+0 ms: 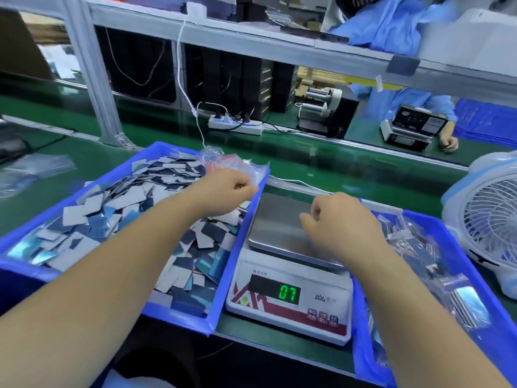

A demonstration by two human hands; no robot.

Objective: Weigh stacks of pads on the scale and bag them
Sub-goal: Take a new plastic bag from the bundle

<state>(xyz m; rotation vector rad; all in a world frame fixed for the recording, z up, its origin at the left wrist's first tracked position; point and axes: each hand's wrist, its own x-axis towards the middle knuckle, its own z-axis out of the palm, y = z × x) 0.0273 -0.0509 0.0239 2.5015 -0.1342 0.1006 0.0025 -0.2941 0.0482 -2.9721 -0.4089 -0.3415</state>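
**Inspector A:** Station layout, please.

**Inspector B:** A digital scale [291, 287] sits at the near edge of the green worktop [92, 161], between two blue trays. Its steel pan [277, 222] carries nothing I can make out; the display [289, 293] shows "07". The left tray [223, 278] is heaped with loose pads [112, 214], white, grey and blue. The right tray [361, 345] holds filled clear bags [436, 264].

**Inspector A:** Left hand?

**Inspector B:** The left hand [226, 189] is over the far right corner of the left tray, fingers curled closed, touching a bundle of empty clear bags [240, 163] lying there. Whether it pinches one, I cannot tell.

**Inspector A:** Right hand?

**Inspector B:** The right hand [338, 222] hangs over the right side of the pan, fingers curled under. Anything inside the grip is hidden; I cannot tell.

**Inspector A:** Surroundings?

**Inspector B:** A white-and-blue fan [486, 219] stands at the worktop's right edge. A power strip [235, 126] lies toward the far side. Across it, a person in a blue sleeve [436, 103] rests a hand by a second scale [408, 130].
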